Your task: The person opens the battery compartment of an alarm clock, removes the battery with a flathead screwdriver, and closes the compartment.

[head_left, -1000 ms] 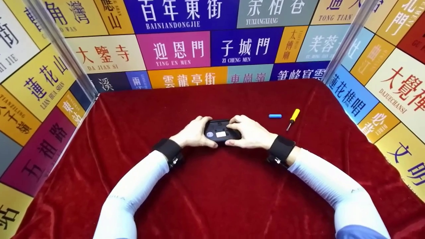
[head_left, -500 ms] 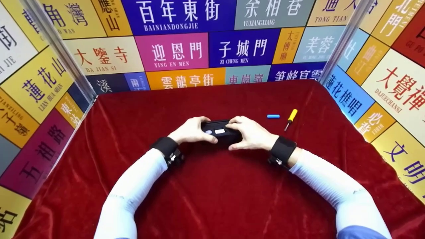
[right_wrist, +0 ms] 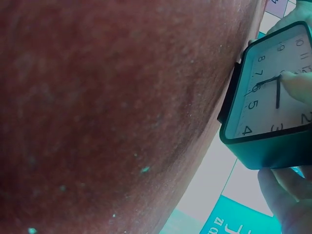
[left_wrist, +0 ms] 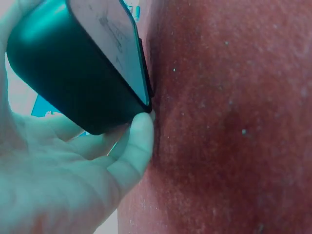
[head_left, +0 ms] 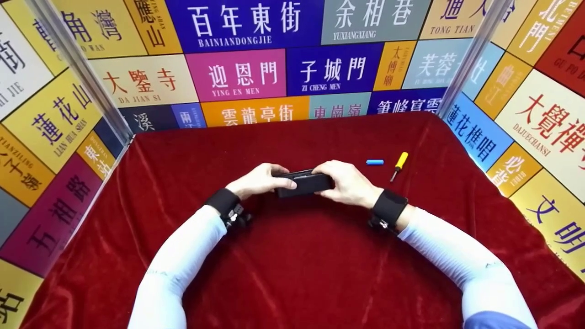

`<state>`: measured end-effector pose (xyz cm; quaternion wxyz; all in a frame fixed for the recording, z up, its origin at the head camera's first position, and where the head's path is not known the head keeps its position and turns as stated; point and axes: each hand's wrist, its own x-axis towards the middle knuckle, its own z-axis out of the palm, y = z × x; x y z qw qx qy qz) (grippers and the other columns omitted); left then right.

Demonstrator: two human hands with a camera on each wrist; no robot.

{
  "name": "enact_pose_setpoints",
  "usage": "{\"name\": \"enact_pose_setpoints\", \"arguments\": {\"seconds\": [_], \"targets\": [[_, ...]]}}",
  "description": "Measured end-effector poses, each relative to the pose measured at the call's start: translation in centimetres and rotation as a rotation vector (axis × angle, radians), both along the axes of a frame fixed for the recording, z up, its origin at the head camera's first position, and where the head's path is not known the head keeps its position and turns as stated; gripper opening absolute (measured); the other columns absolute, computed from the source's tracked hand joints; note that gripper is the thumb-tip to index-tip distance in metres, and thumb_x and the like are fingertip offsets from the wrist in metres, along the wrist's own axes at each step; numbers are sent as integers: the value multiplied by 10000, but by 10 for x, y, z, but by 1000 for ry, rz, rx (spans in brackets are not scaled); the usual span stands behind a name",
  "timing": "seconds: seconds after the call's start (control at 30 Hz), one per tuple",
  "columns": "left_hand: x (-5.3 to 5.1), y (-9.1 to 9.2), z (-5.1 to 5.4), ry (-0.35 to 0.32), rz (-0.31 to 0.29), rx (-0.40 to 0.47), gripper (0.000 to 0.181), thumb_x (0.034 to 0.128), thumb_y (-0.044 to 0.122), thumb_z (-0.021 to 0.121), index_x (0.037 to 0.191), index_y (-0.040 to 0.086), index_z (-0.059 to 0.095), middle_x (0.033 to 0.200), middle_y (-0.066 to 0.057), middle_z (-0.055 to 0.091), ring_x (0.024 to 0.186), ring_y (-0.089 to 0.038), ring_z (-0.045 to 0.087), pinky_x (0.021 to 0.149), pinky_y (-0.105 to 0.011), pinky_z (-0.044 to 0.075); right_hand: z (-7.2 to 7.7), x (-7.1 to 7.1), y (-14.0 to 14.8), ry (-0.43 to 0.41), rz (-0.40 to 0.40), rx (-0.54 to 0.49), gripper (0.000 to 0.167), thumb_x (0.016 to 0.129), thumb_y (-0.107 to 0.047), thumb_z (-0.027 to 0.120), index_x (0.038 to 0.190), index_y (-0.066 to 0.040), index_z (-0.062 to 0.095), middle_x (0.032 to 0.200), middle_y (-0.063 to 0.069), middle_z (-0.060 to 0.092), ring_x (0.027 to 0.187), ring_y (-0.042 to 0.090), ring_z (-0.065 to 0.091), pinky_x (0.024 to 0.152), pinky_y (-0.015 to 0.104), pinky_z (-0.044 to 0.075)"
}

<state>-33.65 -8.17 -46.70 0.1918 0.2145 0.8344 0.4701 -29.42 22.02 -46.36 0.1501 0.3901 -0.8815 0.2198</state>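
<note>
A black alarm clock (head_left: 308, 185) stands tilted up between both hands over the red cloth. My left hand (head_left: 258, 181) grips its left end, with the thumb along the near side in the head view. My right hand (head_left: 351, 183) holds the right end, fingers over the upper edge. In the right wrist view the white dial (right_wrist: 273, 97) with black numerals shows, and a thumb lies over part of it. The clock's dark casing (left_wrist: 73, 73) fills the upper left of the left wrist view. Its back is hidden from the head view.
A blue cylindrical battery (head_left: 374, 162) lies to the right beyond the right hand. Beside it is a screwdriver (head_left: 401, 161) with a yellow handle. Red cloth (head_left: 292, 265) covers the table, and panels printed with characters (head_left: 235, 75) stand around its back and sides.
The clock has been tipped up from lying with its back and white label showing, so that its dark side now faces the head camera. Both hands have turned with it; battery and screwdriver stay put.
</note>
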Motion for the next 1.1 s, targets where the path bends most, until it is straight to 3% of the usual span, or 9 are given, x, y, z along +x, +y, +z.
{"name": "enact_pose_setpoints", "arguments": {"seconds": [0.17, 0.3, 0.4, 0.53, 0.67, 0.77, 0.93, 1.1], "targets": [[0, -1, 3, -43, 4, 10, 667, 962, 460, 820, 1470, 45, 700, 1332, -134, 782, 937, -129, 704, 775, -233, 580, 1, 0, 3, -20, -22, -44, 447, 895, -276, 965, 1249, -91, 764, 1128, 107, 821, 1007, 306, 750, 952, 501, 627], [4, 0, 6, -5, 10, -5, 625, 1003, 514, 782, 1461, 94, 719, 1346, -121, 783, 981, -157, 700, 785, -277, 597, 3, 0, 2, -71, -39, -76, 444, 895, -322, 970, 1234, -114, 772, 1098, 80, 830, 947, 279, 738, 894, 472, 615], [9, 0, 8, 103, 51, -45, 631, 1016, 575, 751, 1454, 123, 722, 1366, -105, 780, 1112, -221, 709, 936, -365, 602, 4, -1, 1, -124, -58, -107, 425, 894, -345, 971, 1209, -137, 776, 1055, 67, 832, 901, 253, 717, 844, 428, 585], [18, 2, 10, 340, 121, -80, 624, 1047, 598, 697, 1476, 145, 692, 1406, -98, 767, 1266, -274, 700, 1132, -455, 539, 5, -4, -1, -180, -79, -159, 401, 892, -340, 973, 1167, -125, 777, 971, 57, 822, 836, 205, 683, 777, 343, 528], [28, 2, 7, 587, 138, -58, 618, 1070, 530, 696, 1536, 131, 619, 1434, -110, 733, 1272, -284, 704, 1147, -478, 554, 5, -6, -5, -222, -82, -225, 373, 905, -317, 962, 1137, -87, 781, 908, 56, 793, 771, 151, 633, 715, 270, 468], [35, 2, 4, 721, 113, -71, 809, 987, 549, 809, 1604, 103, 538, 1519, -134, 641, 1336, -301, 665, 1182, -482, 547, 7, -8, -7, -283, -88, -277, 338, 928, -297, 940, 1126, -72, 784, 887, 51, 764, 750, 120, 603, 697, 235, 444], [39, 9, 4, 821, 47, -144, 1227, 734, 597, 1016, 1691, 116, 418, 1688, -192, 429, 1499, -356, 550, 1257, -473, 512, 14, -12, -2, -377, -110, -349, 275, 956, -255, 908, 1110, -65, 784, 885, 49, 766, 752, 83, 624, 700, 211, 461], [38, 15, 5, 844, 22, -199, 1332, 650, 456, 1099, 1718, 142, 368, 1742, -256, 340, 1564, -436, 487, 1253, -485, 526, 17, -16, 5, -403, -104, -362, 246, 979, -226, 874, 1107, -38, 780, 893, 70, 777, 754, 57, 627, 719, 201, 463]]}}
